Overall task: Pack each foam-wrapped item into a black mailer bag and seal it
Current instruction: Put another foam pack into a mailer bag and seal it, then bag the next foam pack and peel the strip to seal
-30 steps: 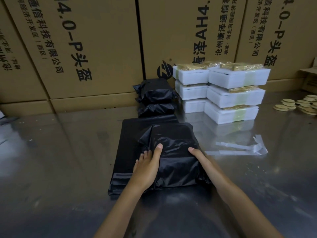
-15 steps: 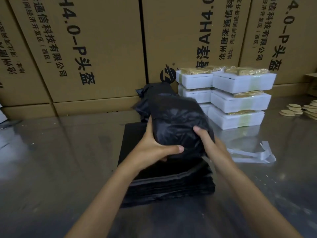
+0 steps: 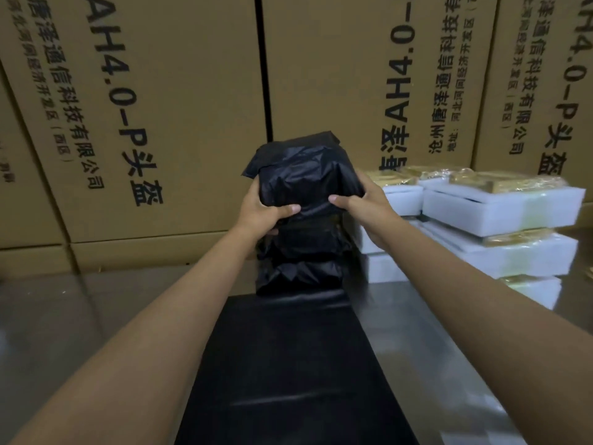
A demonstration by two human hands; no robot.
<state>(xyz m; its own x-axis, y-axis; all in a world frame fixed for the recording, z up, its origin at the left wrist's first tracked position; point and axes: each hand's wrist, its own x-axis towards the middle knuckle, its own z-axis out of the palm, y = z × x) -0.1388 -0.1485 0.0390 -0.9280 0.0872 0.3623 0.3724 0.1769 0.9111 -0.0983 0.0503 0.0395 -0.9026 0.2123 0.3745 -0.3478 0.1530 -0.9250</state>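
While both my hands, left hand (image 3: 266,213) and right hand (image 3: 362,203), clamp the packed bag (image 3: 305,178) at 12 o'clock, the stack of packed bags (image 3: 301,261) sits directly beneath, on the surface (image 3: 64,316).

Your left hand (image 3: 260,213) and right hand (image 3: 365,208) are bare: no gloves, rings or watch visible. Both your forearms are uncovered up to the frame edge, no sleeves showing. Nails short, unpainted.
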